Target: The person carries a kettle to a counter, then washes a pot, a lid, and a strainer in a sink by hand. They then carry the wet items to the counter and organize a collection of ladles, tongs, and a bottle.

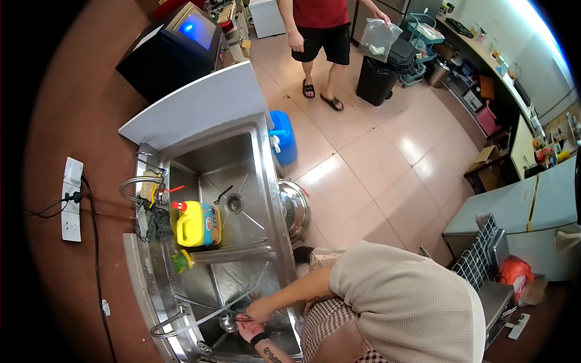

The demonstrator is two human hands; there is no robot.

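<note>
Over the near basin of the steel sink (281, 254), my right hand (261, 308) and my left hand (248, 328) are close together. Both have their fingers closed around a thin metal utensil. A shiny round bowl like that of a ladle (228, 324) shows beside the fingers, and part of the utensil is hidden by them. My left wrist wears a black band (260, 338). A curved tap (166, 331) stands at the wall side, and a pale hose (212, 316) runs from it across the basin.
A yellow detergent jug (192, 224) stands in the far basin, near a green-yellow sponge (181, 261). A blue water container (282, 138) and a large metal pot (293, 209) are beside the sink. Across the room, a person (321, 30) holds a clear bag (378, 41) over a black bin (376, 78).
</note>
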